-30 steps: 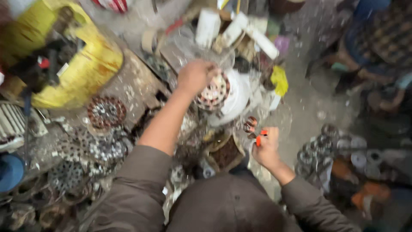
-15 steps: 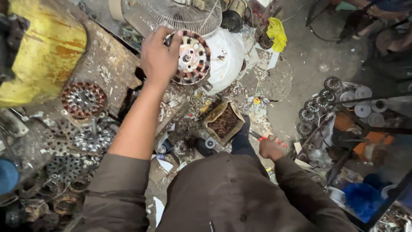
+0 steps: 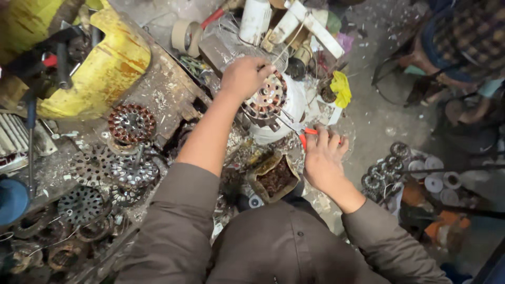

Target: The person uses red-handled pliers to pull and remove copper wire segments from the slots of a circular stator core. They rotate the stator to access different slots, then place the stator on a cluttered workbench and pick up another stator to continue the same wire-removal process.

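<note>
Head view: the left hand [image 3: 243,78] reaches out over the cluttered tabletop [image 3: 163,97], its fingers clenched on the rim of a stator [image 3: 267,97], a round laminated core with copper-coloured coils, which sits tilted on a white housing [image 3: 294,113]. The right hand [image 3: 322,158] has its fingers closed around an orange-handled tool [image 3: 305,135], whose thin metal shaft points up at the stator's lower edge; whether the tip touches cannot be told.

As far as can be judged, the work on the stator is mid-way: its coils look still in place, and no loose wire from it shows.

Just below the stator, a small open box [image 3: 273,179] holds a dark reddish-brown tangle, perhaps scrap wire. To the left, another stator [image 3: 131,123] and flat perforated discs [image 3: 113,168] lie on the tabletop beside a yellow machine [image 3: 100,73]. At right, small rings and white rolls [image 3: 421,173] lie on the floor.
</note>
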